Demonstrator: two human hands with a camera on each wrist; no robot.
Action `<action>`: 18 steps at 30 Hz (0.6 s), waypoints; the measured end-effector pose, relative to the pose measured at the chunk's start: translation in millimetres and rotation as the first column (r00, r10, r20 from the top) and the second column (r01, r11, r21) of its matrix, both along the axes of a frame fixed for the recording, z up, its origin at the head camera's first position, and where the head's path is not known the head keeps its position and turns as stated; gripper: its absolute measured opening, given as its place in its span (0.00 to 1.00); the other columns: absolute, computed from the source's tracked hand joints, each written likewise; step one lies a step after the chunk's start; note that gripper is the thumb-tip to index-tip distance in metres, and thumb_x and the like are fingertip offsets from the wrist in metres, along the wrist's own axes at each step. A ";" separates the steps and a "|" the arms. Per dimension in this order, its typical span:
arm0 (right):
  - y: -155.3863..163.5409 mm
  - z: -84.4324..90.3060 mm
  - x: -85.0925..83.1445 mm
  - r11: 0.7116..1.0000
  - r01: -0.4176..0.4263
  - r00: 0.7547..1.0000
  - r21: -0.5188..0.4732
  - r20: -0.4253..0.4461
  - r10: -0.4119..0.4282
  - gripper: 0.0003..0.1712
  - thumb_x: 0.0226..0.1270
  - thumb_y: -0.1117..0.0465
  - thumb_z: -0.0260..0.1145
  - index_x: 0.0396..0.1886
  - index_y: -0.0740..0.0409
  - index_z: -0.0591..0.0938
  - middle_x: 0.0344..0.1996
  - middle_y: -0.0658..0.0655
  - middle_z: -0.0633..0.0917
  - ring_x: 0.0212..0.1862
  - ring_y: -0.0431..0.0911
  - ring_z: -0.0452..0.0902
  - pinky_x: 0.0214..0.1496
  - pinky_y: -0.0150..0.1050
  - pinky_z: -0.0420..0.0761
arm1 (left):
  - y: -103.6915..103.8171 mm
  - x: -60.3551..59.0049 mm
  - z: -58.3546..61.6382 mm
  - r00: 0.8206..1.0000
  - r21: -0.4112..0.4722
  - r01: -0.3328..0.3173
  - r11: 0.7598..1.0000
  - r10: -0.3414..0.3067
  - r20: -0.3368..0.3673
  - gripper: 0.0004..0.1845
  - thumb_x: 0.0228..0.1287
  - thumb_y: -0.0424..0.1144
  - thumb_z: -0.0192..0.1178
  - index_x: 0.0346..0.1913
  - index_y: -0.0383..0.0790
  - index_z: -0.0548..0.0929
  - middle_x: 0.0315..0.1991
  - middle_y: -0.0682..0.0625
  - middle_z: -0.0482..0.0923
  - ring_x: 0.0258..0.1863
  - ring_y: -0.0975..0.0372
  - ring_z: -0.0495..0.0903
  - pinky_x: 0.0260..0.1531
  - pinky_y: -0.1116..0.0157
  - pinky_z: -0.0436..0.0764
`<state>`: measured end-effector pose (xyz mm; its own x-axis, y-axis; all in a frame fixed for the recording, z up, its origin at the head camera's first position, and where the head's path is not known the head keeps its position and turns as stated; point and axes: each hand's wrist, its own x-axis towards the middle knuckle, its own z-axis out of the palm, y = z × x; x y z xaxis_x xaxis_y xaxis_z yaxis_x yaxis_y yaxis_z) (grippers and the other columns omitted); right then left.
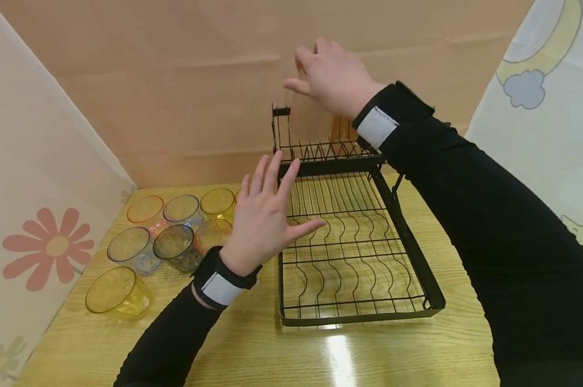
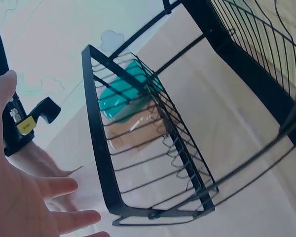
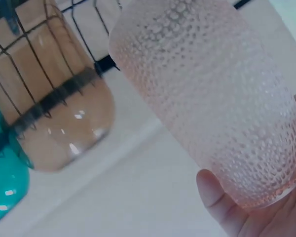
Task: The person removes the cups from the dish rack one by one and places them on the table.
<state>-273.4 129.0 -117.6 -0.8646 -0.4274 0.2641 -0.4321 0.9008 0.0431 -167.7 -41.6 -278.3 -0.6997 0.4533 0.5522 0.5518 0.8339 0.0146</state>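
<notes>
My right hand [image 1: 315, 70] is raised over the upper tier [image 1: 320, 157] of a black wire dish rack [image 1: 410, 242]. It grips a pale pink dimpled glass [image 3: 212, 98], faint in the head view [image 1: 311, 123]. An amber glass [image 3: 54, 113] and a teal glass [image 3: 5, 182] sit in that upper tier; both also show through its bars from the left wrist, teal glass [image 2: 126, 94] and amber glass [image 2: 133, 133]. My left hand [image 1: 272, 207] hovers flat, fingers spread, holding nothing, above the left edge of the lower tier.
Several tinted glasses [image 1: 175, 242] stand mouth-up on the wooden table [image 1: 369, 349] left of the rack, a yellow one [image 1: 117, 293] nearest the front. Cloth backdrops close in the left, back and right sides.
</notes>
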 end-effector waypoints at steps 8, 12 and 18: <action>24.5 12.1 34.8 0.958 0.006 0.999 -0.287 -0.042 -0.019 0.32 0.77 0.41 0.44 0.63 0.63 0.68 0.56 0.65 0.68 0.54 0.56 0.65 0.55 0.48 0.69 | 1.9 4.4 -2.4 0.986 0.120 0.137 0.983 -0.147 0.076 0.54 0.54 0.70 0.61 0.75 0.43 0.56 0.75 0.40 0.50 0.72 0.47 0.53 0.62 0.45 0.64; 39.2 4.7 51.6 0.901 -0.053 0.995 -0.430 -0.100 0.011 0.27 0.78 0.46 0.48 0.59 0.65 0.71 0.49 0.61 0.69 0.48 0.52 0.63 0.48 0.42 0.65 | -0.1 10.9 -1.6 0.949 0.234 0.172 0.957 -0.224 0.220 0.49 0.58 0.65 0.61 0.76 0.46 0.55 0.75 0.44 0.51 0.72 0.51 0.54 0.54 0.46 0.72; 49.4 -21.6 77.8 0.815 -0.207 0.972 -0.542 -0.205 0.111 0.21 0.78 0.52 0.51 0.52 0.67 0.76 0.41 0.56 0.72 0.41 0.45 0.63 0.43 0.36 0.61 | -4.4 22.3 -5.5 0.829 0.411 0.173 0.895 -0.358 0.430 0.44 0.64 0.68 0.51 0.77 0.53 0.51 0.77 0.52 0.47 0.73 0.57 0.49 0.60 0.41 0.65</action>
